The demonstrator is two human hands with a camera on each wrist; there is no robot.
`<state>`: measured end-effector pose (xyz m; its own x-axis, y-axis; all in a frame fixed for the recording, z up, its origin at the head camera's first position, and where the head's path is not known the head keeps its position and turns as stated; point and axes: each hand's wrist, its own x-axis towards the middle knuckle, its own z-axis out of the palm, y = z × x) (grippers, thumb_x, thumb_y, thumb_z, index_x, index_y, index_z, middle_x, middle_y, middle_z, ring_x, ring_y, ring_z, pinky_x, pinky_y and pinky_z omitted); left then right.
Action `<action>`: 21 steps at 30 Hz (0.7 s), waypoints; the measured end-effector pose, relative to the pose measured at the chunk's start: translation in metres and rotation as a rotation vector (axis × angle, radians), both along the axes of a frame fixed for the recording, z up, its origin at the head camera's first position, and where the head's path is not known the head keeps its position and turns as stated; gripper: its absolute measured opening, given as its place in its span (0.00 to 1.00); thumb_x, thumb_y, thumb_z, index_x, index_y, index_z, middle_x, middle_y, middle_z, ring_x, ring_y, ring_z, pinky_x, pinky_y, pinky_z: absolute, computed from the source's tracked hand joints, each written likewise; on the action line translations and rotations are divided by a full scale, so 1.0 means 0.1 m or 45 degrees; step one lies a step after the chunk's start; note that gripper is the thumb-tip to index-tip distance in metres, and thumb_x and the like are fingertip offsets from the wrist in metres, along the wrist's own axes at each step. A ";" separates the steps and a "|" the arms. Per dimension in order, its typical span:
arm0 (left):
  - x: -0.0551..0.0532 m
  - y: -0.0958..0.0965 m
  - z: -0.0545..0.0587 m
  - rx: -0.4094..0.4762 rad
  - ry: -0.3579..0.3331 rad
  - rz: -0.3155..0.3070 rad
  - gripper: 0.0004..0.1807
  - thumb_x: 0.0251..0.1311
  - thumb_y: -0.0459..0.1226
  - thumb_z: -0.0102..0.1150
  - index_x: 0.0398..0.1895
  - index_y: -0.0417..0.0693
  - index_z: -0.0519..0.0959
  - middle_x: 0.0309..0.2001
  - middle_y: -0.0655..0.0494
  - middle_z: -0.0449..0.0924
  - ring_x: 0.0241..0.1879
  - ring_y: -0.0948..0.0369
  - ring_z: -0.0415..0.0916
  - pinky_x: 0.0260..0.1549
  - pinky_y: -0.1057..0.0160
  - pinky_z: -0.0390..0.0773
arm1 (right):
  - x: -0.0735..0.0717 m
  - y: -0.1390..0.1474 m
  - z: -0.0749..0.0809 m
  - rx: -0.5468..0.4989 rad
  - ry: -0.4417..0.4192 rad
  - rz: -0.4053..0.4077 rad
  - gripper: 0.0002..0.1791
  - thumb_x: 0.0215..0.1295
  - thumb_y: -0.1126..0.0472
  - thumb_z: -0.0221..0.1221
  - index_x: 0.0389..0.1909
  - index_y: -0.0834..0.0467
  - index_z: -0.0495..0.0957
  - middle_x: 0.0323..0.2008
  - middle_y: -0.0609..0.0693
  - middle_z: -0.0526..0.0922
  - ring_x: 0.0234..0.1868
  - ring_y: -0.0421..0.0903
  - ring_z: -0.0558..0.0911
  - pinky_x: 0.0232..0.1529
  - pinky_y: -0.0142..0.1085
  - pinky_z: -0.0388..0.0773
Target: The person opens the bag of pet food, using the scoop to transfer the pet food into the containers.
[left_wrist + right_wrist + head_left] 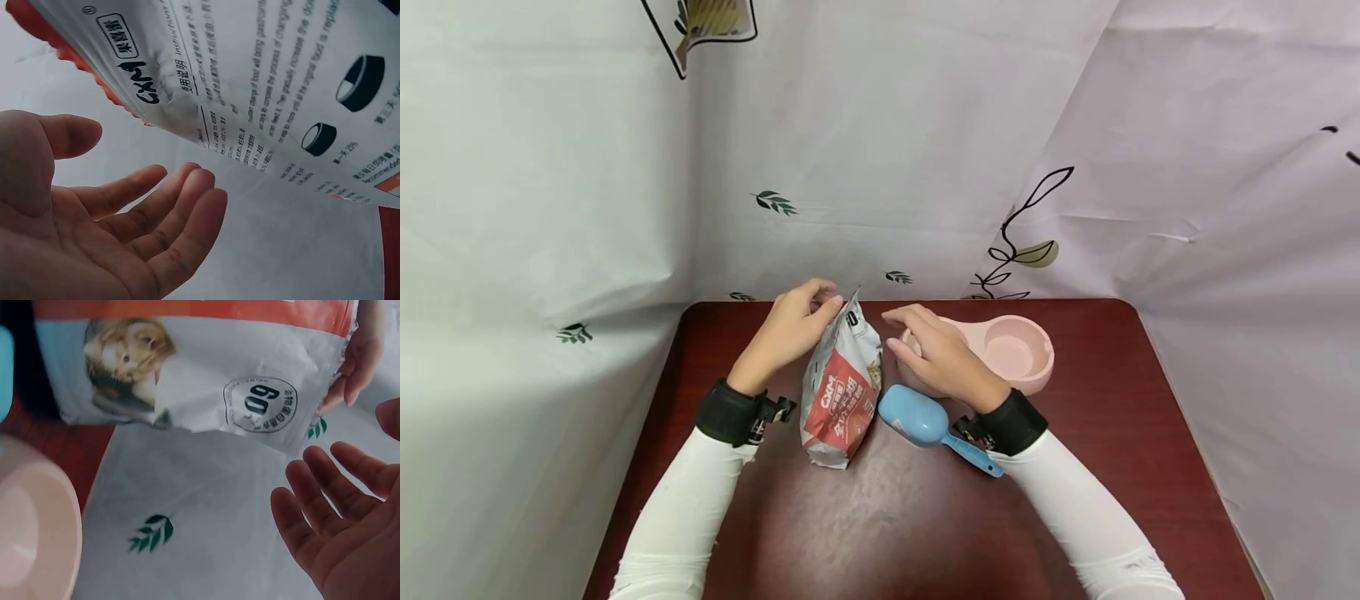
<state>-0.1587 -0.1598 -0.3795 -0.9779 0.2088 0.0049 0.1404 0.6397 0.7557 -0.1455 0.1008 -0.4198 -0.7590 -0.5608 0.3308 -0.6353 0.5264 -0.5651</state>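
Note:
A bag of cat food (842,400), white with a red panel, stands on the table between the two hands. Its printed back (250,81) fills the upper part of the left wrist view; a cat picture and a "60" badge mark the front (200,369) in the right wrist view. The left hand (797,321) is beside the bag's top, fingers loosely bent and holding nothing. On the other side, the right hand (943,354) hovers with relaxed, spread fingers, overlapping the pink double bowl (1037,375). A blue scoop (917,414) lies face down right of the bag, handle towards the right wrist.
The dark red table (1120,467) ends at a white patterned cloth (880,167) hung behind it and at both sides. Black straps with small cameras circle both wrists. The bowl stands near the table's back edge, one round hollow showing.

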 end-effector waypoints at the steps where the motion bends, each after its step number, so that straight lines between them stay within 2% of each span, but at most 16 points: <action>1: -0.01 0.01 0.00 -0.003 0.001 -0.003 0.22 0.78 0.47 0.52 0.65 0.42 0.76 0.52 0.45 0.83 0.49 0.50 0.81 0.46 0.50 0.81 | -0.01 -0.03 0.00 -0.006 -0.013 0.006 0.21 0.79 0.53 0.54 0.66 0.58 0.75 0.61 0.53 0.79 0.57 0.50 0.81 0.58 0.46 0.79; 6: -0.05 0.04 -0.01 -0.008 0.003 -0.019 0.21 0.77 0.47 0.52 0.62 0.42 0.78 0.48 0.47 0.83 0.47 0.51 0.80 0.45 0.52 0.80 | -0.07 -0.12 -0.04 -0.082 -0.171 0.051 0.21 0.81 0.55 0.53 0.68 0.59 0.72 0.62 0.55 0.77 0.58 0.51 0.81 0.60 0.47 0.78; 9: -0.09 0.06 -0.02 -0.012 -0.004 -0.034 0.21 0.78 0.46 0.51 0.62 0.43 0.78 0.48 0.48 0.83 0.47 0.52 0.80 0.45 0.52 0.80 | -0.12 -0.17 -0.08 -0.104 -0.224 0.045 0.22 0.81 0.55 0.53 0.68 0.60 0.72 0.60 0.55 0.78 0.60 0.50 0.81 0.61 0.46 0.79; 15: -0.16 0.10 -0.04 -0.028 -0.033 -0.051 0.20 0.78 0.46 0.50 0.60 0.43 0.79 0.44 0.49 0.83 0.39 0.53 0.79 0.37 0.55 0.78 | -0.21 -0.29 -0.11 -0.188 -0.336 0.015 0.21 0.81 0.57 0.53 0.67 0.62 0.73 0.57 0.54 0.80 0.55 0.48 0.82 0.56 0.44 0.81; 21: -0.21 0.14 -0.07 -0.047 -0.041 -0.039 0.19 0.77 0.45 0.53 0.58 0.41 0.80 0.43 0.47 0.83 0.39 0.53 0.79 0.36 0.56 0.78 | -0.29 -0.41 -0.11 -0.254 -0.550 -0.057 0.19 0.82 0.54 0.51 0.65 0.58 0.75 0.53 0.54 0.83 0.53 0.48 0.82 0.54 0.44 0.80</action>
